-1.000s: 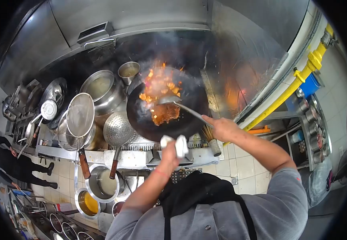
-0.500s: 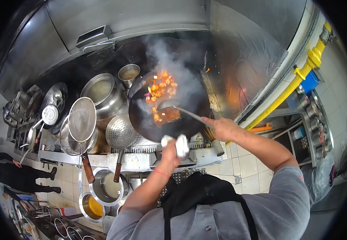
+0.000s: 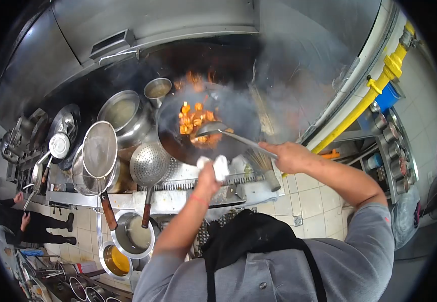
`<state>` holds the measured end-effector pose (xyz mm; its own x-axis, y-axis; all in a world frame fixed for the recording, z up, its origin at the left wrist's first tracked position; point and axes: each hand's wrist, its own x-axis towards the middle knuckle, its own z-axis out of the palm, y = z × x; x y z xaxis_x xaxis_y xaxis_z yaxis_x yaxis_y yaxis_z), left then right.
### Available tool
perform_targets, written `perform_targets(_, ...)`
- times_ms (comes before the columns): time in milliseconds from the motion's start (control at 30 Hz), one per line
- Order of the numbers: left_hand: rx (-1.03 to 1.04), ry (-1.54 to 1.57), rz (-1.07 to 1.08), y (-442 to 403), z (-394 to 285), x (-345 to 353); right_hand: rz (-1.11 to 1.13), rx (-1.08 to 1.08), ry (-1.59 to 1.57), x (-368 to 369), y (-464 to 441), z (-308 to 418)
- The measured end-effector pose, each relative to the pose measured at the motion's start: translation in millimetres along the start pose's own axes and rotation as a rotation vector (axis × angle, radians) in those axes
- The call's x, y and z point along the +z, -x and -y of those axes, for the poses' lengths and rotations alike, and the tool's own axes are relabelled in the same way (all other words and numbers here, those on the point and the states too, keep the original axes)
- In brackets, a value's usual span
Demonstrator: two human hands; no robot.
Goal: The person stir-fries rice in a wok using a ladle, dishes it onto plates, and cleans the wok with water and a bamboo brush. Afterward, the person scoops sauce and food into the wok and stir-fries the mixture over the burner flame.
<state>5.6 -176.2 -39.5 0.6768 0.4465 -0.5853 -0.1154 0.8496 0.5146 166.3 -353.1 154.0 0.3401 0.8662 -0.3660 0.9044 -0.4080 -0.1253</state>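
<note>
My right hand [image 3: 288,157] is closed around the handle of a ladle [image 3: 212,129]. The ladle's bowl rests among orange-brown chunks of food [image 3: 185,123] in a dark wok [image 3: 170,146]. At the wok's near edge, my left hand [image 3: 207,182] is wrapped around a bunched white cloth [image 3: 221,167]. The part of the wok under the cloth is hidden. Smoke blurs the right side of the wok, and orange flames [image 3: 193,78] show behind its far rim.
Left of the wok are a perforated skimmer [image 3: 150,163], a mesh strainer [image 3: 100,149], a large pot [image 3: 120,111] and a small pot [image 3: 158,89]. A bamboo brush [image 3: 266,171] lies to the right. A yellow pipe [image 3: 349,121] runs alongside. Another person [image 3: 37,219] stands at far left.
The wok and my left hand have shifted slightly left. The food has come nearer to me and gathered around the ladle. Flames now rise behind the wok, and smoke has spread right.
</note>
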Motion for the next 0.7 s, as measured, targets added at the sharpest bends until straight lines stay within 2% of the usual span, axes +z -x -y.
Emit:
perform_targets(67, -0.039, 0.023, 0.013, -4.4, -14.9, 3.2, 0.115, -0.036, 0.063, -11.5, 11.8, -4.5)
perform_targets(200, -0.140, 0.001, 0.030, 10.5, -23.4, 19.2, 0.153, -0.028, 0.069, -21.0, -7.4, 18.2)
perform_targets(267, -0.030, -0.002, 0.027, -3.8, -10.7, -0.1, 0.121, 0.005, 0.068, -0.1, -50.5, 16.2)
perform_targets(300, 0.063, 0.030, 0.143, -24.3, 9.5, -27.0, 0.075, 0.037, 0.072, 8.2, -64.8, 16.4)
perform_targets(333, 0.109, 0.028, 0.083, -35.4, 31.2, -45.1, 0.069, 0.031, 0.069, 7.6, -67.0, 19.3)
perform_targets(467, 0.033, 0.041, -0.146, 17.9, 92.0, -59.9, -0.087, 0.093, 0.009, -3.0, -59.7, 16.6)
perform_targets(500, 0.038, 0.073, -0.131, 51.2, 75.0, -27.0, -0.099, 0.074, 0.021, -7.2, -50.8, 14.4)
perform_targets(600, 0.049, 0.092, -0.052, 32.8, 26.2, -2.8, -0.050, 0.074, 0.042, -8.0, -22.5, 12.7)
perform_targets(667, 0.007, -0.045, -0.010, 11.8, -5.5, 3.0, -0.015, 0.084, 0.065, -15.1, -4.8, 14.3)
perform_targets(700, -0.002, 0.020, -0.022, -6.3, -8.8, -4.7, 0.049, 0.078, 0.086, -17.8, 5.2, 16.8)
